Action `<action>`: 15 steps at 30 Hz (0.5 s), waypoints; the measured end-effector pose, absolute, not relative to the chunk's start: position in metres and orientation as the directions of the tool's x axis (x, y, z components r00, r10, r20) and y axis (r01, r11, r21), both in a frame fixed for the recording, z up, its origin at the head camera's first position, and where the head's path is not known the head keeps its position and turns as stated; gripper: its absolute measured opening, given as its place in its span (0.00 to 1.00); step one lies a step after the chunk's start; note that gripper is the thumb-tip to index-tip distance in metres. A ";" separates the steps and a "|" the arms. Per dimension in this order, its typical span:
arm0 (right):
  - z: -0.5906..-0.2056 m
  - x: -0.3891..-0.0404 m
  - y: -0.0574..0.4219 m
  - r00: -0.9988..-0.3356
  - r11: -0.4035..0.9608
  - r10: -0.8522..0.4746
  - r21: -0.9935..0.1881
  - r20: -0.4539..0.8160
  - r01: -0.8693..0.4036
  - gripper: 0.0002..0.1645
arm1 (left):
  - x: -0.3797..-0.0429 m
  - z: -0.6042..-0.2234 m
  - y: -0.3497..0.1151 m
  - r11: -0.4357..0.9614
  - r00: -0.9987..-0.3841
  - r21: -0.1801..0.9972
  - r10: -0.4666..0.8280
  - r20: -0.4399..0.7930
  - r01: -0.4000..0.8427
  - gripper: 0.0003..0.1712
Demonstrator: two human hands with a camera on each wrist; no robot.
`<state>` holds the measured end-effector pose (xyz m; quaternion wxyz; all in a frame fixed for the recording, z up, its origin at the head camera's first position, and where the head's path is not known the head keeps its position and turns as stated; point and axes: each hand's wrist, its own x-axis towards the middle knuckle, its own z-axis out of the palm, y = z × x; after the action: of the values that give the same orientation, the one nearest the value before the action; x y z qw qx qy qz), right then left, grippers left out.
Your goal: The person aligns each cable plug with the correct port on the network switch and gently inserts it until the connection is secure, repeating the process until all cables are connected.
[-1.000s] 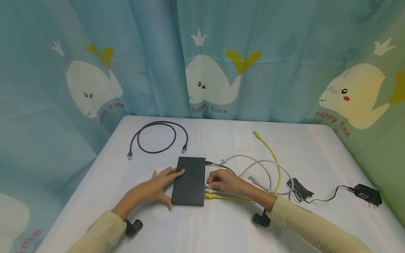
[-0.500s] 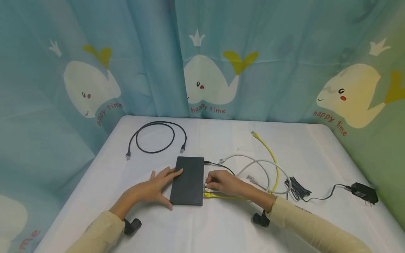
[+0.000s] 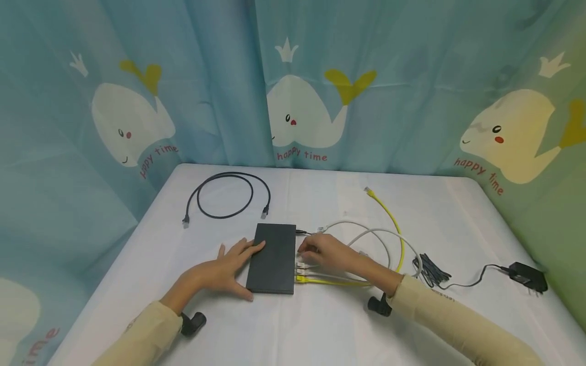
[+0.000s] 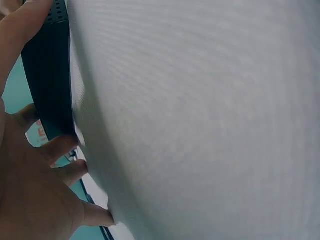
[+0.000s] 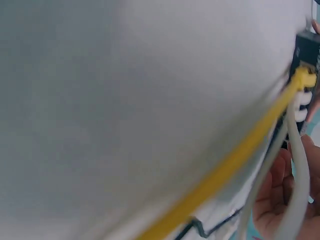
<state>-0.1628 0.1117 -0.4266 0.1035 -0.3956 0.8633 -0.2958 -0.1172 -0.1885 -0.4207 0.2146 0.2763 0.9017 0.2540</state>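
Observation:
A flat black network switch [image 3: 272,262] lies mid-table. My left hand [image 3: 224,272] rests along its left side, fingers spread, one fingertip on the top face and the thumb near the front corner. The left wrist view shows the fingers beside the switch's dark edge [image 4: 52,75]. A yellow network cable's plug [image 3: 300,279] and two white network cable plugs [image 3: 301,265] sit in its right side. Just behind them hovers my right hand [image 3: 329,253], fingers loosely curled with nothing visible between them. White cables [image 5: 300,170] partly cover that hand in the right wrist view.
A black network cable [image 3: 226,217] lies looped at the back left. White cable loops [image 3: 382,231] and the yellow cable's far length [image 3: 391,216] spread rightward. A bundled black cord [image 3: 432,269] leads to a power adapter [image 3: 527,277] on the right. A curtain [image 3: 220,76] hangs behind.
My right hand has let go of a white plug at the switch's side and moved slightly back, uncovering both white plugs. My left hand stays on the switch.

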 end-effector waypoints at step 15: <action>-0.413 -0.193 0.100 -0.700 0.565 -0.688 -0.463 0.193 -0.683 0.08 | -0.117 -0.421 -0.186 0.739 -0.767 0.561 0.586 -0.262 0.373 0.66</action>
<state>-0.1934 0.1004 -0.4129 0.0044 -0.3875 0.8846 -0.2596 -0.1173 -0.1861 -0.4214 0.2164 0.2644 0.9070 0.2464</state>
